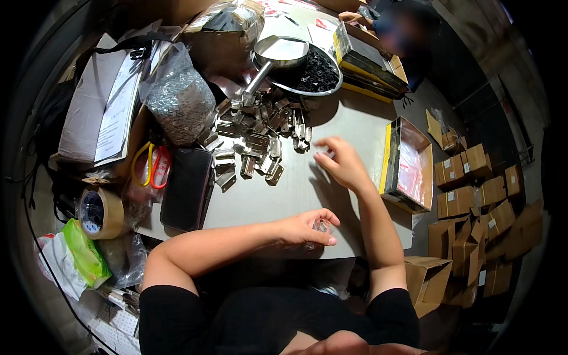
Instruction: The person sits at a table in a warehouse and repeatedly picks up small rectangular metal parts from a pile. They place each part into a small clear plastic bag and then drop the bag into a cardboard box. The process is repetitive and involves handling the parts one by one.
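Note:
My left hand (303,229) is curled close to the table's front edge, its thumb and fingers closed round a small clear plastic bag (320,227). Farther out, my right hand (342,162) hovers over the table with its fingers bent and apart, and nothing shows between them. Just left of its fingertips lies a loose heap of shiny bent metal brackets (258,141) with holes. Behind the heap stands a round metal basin (338,87) of small black parts, with a metal scoop (283,52) resting on top.
On the right sits an open box (386,171) of clear packets. Left are a phone-like black case (186,189), scissors (158,165), a tape roll (102,212) and a bag of screws (179,94). Cardboard boxes (455,202) stack beyond the table's right edge. Another person's hand (355,19) is at the back.

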The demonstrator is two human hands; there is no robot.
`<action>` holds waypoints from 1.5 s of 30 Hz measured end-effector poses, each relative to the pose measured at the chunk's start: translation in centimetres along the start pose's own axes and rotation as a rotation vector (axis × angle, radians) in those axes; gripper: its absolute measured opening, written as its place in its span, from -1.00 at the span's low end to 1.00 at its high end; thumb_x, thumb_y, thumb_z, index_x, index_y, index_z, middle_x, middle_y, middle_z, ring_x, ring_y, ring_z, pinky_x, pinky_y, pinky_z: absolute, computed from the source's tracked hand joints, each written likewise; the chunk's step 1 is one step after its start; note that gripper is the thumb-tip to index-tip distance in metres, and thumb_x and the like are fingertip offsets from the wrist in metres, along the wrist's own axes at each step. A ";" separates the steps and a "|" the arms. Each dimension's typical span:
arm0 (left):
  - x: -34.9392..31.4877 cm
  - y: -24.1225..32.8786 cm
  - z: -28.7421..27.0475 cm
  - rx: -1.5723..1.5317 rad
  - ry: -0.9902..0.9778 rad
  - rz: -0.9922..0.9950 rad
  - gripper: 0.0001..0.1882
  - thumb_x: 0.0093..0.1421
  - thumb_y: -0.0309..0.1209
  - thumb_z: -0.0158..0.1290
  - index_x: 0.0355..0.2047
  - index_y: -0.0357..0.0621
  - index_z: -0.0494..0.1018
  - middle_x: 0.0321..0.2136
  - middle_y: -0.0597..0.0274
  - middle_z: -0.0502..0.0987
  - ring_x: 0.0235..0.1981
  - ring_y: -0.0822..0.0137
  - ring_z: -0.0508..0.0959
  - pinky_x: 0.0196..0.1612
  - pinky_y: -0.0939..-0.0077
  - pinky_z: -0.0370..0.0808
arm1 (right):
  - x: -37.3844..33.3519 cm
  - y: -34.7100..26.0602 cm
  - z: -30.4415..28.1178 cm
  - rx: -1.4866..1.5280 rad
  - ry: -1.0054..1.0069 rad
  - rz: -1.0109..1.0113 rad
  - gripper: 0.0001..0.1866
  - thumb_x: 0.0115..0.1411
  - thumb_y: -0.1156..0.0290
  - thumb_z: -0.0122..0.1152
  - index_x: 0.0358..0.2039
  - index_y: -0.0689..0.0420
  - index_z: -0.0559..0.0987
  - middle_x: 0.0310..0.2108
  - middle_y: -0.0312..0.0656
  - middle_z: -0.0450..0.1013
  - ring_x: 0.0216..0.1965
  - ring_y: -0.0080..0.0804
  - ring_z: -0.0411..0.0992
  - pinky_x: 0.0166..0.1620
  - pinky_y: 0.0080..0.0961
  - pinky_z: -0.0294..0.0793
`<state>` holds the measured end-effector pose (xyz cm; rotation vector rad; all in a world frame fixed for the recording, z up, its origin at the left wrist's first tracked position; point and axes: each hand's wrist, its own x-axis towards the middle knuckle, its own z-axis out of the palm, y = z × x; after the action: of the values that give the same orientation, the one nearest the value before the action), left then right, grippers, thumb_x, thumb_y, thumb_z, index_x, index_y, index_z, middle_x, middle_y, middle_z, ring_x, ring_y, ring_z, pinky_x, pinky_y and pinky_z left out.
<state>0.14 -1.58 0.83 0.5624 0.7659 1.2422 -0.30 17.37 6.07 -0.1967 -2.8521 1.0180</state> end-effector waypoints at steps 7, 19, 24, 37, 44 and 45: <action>0.3 -0.6 -0.5 -0.024 0.023 0.109 -0.42 0.17 -0.36 0.20 0.09 -0.13 0.15 -0.37 0.35 0.36 -0.43 0.49 0.42 -0.38 0.61 0.38 | 4.0 2.6 5.4 -0.256 0.220 -0.331 -0.57 0.05 0.35 0.34 -0.04 0.09 0.49 -0.11 -0.02 0.39 -0.04 -0.03 0.38 -0.01 -0.26 0.42; -0.6 0.4 0.8 -0.190 0.046 0.050 -0.33 0.22 -0.40 0.14 0.20 0.03 -0.03 -0.22 0.35 0.30 -0.31 0.42 0.44 -0.25 0.33 0.54 | -4.3 6.6 -0.6 -0.220 0.340 0.169 -0.82 0.18 0.37 0.16 -0.34 0.24 0.56 -0.39 0.02 0.52 -0.37 -0.12 0.50 -0.27 -0.35 0.46; -0.5 0.4 0.7 -0.207 -0.006 -0.014 -0.38 0.21 -0.41 0.16 0.15 -0.02 0.05 -0.30 0.35 0.32 -0.29 0.44 0.43 -0.30 0.45 0.49 | -6.5 6.5 -1.7 0.058 0.194 0.182 -0.86 0.07 0.57 0.21 -0.32 0.30 0.55 -0.33 -0.05 0.50 -0.32 -0.28 0.50 -0.21 -0.44 0.48; -0.4 -0.4 0.6 -0.129 -0.125 -0.035 -0.49 0.17 -0.46 0.17 0.06 -0.10 0.18 -0.33 0.36 0.35 -0.39 0.51 0.36 -0.34 0.61 0.34 | -7.2 1.3 0.3 0.109 0.109 -0.155 -0.85 0.03 0.64 0.24 -0.35 0.25 0.51 -0.33 -0.17 0.42 -0.35 -0.44 0.44 -0.29 -0.56 0.46; -0.5 -0.1 0.7 -0.119 -0.026 -0.083 -0.45 0.16 -0.39 0.20 0.07 -0.09 0.16 -0.31 0.36 0.37 -0.35 0.51 0.41 -0.34 0.59 0.40 | -7.2 0.8 2.3 -0.008 0.101 -0.061 -0.83 0.00 0.51 0.32 -0.38 0.25 0.54 -0.31 -0.10 0.43 -0.41 -0.31 0.43 -0.31 -0.47 0.44; -0.5 -0.1 0.6 -0.136 0.002 -0.096 -0.45 0.16 -0.39 0.21 0.07 -0.08 0.16 -0.31 0.36 0.37 -0.34 0.51 0.42 -0.34 0.57 0.42 | -7.1 0.7 2.1 -0.010 0.054 -0.047 -0.83 0.00 0.50 0.32 -0.38 0.25 0.54 -0.32 -0.10 0.43 -0.42 -0.29 0.43 -0.31 -0.45 0.44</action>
<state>0.63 -2.03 1.20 0.4095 0.6960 1.1961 6.45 15.50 3.54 -0.1551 -2.8003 0.9749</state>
